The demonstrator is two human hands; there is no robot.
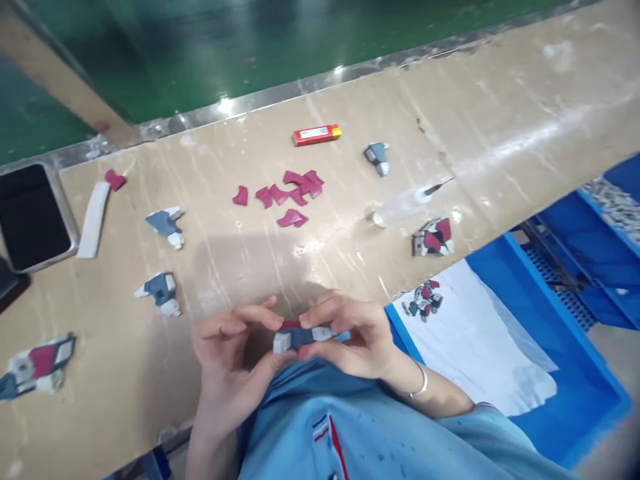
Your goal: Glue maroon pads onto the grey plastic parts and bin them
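Note:
Between both hands, just over the table's front edge, is a small blue, grey and white plastic part (301, 337) with a dark red piece on its upper side. My left hand (239, 353) pinches its left end with thumb and index finger. My right hand (350, 331) grips the right end, and its fingers cover some of it. Several dark red pieces (298, 185) lie in a loose group beyond the hands. Two blue and white parts (165, 223) (163, 292) rest to the left, and another (377, 158) sits farther off to the right.
On the table (215, 160) are a red and yellow box (316, 135), a clear bottle with a dark needle tip (400, 207), a white strip (94, 220), a dark-screened device (36, 217) and assembled parts (434, 237) (43, 365). A blue bin (590, 393) stands at the right.

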